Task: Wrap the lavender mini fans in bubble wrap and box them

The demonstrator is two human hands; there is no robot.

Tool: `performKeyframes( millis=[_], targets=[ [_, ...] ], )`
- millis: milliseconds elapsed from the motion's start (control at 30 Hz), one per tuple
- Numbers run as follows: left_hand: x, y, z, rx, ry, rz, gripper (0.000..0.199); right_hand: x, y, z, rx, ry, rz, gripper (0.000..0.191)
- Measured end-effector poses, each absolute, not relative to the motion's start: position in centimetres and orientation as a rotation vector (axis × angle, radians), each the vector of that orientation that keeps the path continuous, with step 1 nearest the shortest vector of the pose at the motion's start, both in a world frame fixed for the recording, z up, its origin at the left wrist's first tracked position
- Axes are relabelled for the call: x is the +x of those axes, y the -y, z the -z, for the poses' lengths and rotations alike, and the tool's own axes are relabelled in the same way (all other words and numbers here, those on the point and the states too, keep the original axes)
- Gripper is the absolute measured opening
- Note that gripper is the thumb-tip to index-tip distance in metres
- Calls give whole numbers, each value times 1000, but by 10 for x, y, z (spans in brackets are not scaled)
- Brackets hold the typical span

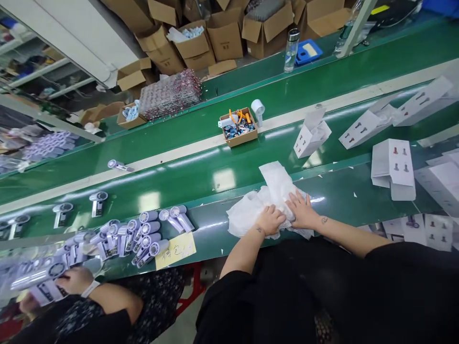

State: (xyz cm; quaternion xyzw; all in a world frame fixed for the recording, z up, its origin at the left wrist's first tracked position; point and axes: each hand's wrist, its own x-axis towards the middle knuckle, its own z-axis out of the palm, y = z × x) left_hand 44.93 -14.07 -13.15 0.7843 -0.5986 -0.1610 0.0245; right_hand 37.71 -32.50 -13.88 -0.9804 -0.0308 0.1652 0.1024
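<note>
White, crumpled wrapping sheets lie on the green bench's near ledge, and both of my hands are on them. My left hand presses on the middle of the sheets with its fingers curled; whatever is under those fingers is hidden. On the right side of the sheets rests my right hand, its fingers spread over the material. A strip of the white material sticks up beyond my hands. Several lilac handheld fans are bunched to the left, beside a yellow note with handwriting.
Open white printed boxes stand at the right. Across the belt are a small carton of parts, a white fan and a clear bottle. At the lower left, a co-worker's hand holds lilac fans. Cardboard boxes line the back.
</note>
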Motion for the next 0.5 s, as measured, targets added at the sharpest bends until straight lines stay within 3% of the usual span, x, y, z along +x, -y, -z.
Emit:
performKeyframes(
  millis=[167,300,367,500],
  targets=[
    [464,112,100,2358,1850,338,69,385,328,125,-2932,135,-387,69],
    [456,47,89,2781,1164,145,71,392,335,129,-2802,140,-418,75],
    [446,22,100,2913,785,246,72,391,338,139,-2696,144,-400,79],
    [433,18,133,2820,843,548,60,387,341,154,-2557,289,-329,69]
  ],
)
